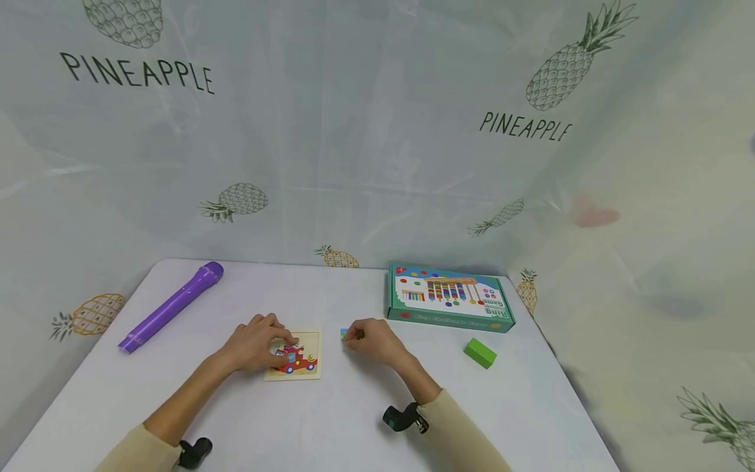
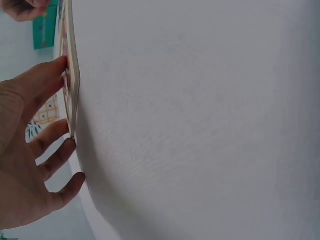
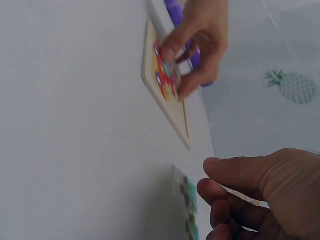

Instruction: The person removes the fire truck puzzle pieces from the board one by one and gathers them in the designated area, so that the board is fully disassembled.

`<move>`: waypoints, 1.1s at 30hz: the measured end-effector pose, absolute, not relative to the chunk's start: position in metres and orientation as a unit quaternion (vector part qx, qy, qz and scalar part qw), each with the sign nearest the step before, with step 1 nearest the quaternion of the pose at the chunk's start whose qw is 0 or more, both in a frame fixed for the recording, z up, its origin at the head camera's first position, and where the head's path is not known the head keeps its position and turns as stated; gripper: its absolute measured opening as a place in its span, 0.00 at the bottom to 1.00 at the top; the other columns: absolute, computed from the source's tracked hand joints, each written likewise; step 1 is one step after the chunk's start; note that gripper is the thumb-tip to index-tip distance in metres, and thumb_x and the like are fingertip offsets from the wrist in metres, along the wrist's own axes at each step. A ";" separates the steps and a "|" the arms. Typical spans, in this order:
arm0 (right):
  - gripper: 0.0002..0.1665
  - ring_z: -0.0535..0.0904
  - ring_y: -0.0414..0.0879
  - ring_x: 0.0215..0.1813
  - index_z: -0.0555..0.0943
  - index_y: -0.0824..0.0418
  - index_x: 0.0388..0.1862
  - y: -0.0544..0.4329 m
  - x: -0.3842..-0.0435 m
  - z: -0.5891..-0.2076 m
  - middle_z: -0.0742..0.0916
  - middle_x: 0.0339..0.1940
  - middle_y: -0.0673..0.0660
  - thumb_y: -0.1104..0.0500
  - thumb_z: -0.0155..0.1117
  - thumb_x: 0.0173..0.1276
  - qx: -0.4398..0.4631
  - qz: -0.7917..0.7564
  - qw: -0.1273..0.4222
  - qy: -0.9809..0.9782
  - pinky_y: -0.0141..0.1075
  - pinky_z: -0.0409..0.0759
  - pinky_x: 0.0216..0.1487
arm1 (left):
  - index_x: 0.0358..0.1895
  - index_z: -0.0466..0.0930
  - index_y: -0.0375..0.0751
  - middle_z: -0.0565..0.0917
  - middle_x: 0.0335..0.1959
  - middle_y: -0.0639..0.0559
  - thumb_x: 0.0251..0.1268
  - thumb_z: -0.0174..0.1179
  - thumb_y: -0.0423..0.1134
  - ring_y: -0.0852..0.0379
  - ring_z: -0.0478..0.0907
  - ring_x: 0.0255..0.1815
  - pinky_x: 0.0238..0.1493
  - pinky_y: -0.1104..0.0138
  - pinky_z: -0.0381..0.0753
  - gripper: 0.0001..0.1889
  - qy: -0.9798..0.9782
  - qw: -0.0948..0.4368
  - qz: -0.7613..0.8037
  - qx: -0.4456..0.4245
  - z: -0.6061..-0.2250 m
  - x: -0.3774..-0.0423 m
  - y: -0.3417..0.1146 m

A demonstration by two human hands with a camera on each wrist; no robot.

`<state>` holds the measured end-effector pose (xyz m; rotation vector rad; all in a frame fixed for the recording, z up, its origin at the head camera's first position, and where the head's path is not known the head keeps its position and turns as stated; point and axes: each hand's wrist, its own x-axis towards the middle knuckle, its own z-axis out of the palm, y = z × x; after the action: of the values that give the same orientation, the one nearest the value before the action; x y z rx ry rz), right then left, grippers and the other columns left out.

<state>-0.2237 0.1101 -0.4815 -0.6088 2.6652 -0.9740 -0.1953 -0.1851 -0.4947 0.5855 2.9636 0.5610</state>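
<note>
A square wooden puzzle (image 1: 314,375) with a red truck picture lies flat on the white table, left of the middle. My left hand (image 1: 253,344) rests over its left side, thumb and index finger curled at the truck picture (image 3: 162,72). In the left wrist view, its other fingertips are right at the puzzle's edge. To the right, my right hand (image 1: 373,341) is bent low over a small blue-and-green picture piece (image 1: 343,334), mostly hidden by the fingers. In the right wrist view, thumb and index tips close together beside this blurred piece (image 3: 190,202); I cannot tell whether they pinch it.
A purple tube with a wider end (image 1: 171,308) lies at the table's left. At the back right lies a boxed ring game (image 1: 451,298), with a green block (image 1: 480,353) in front of it. A pineapple-print sheet (image 1: 354,131) hangs behind the table.
</note>
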 end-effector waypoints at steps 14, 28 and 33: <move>0.10 0.73 0.34 0.30 0.87 0.57 0.46 0.046 -0.216 -0.491 0.81 0.27 0.43 0.57 0.71 0.67 -0.262 -0.313 0.137 0.902 0.27 0.71 0.32 | 0.37 0.82 0.60 0.76 0.40 0.58 0.47 0.77 0.54 0.50 0.73 0.48 0.40 0.48 0.73 0.16 0.967 0.032 0.185 0.174 -0.493 -0.197 -0.185; 0.24 0.70 0.34 0.30 0.85 0.51 0.57 0.018 -0.208 -0.496 0.77 0.30 0.43 0.47 0.75 0.63 -0.288 -0.174 0.089 0.937 0.27 0.67 0.28 | 0.33 0.81 0.61 0.77 0.40 0.58 0.45 0.77 0.53 0.50 0.73 0.47 0.37 0.49 0.73 0.14 0.966 0.028 0.181 0.180 -0.491 -0.197 -0.185; 0.24 0.71 0.34 0.31 0.84 0.54 0.56 0.017 -0.207 -0.494 0.79 0.30 0.43 0.49 0.75 0.63 -0.294 -0.176 0.089 0.935 0.26 0.69 0.29 | 0.32 0.81 0.61 0.76 0.40 0.58 0.44 0.77 0.54 0.50 0.73 0.48 0.38 0.48 0.73 0.14 0.967 0.032 0.183 0.176 -0.492 -0.198 -0.185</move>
<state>-0.2074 0.0168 -0.4944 -0.8752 2.7821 -0.5247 -0.1980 -0.1846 -0.4916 0.5431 2.9764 0.5634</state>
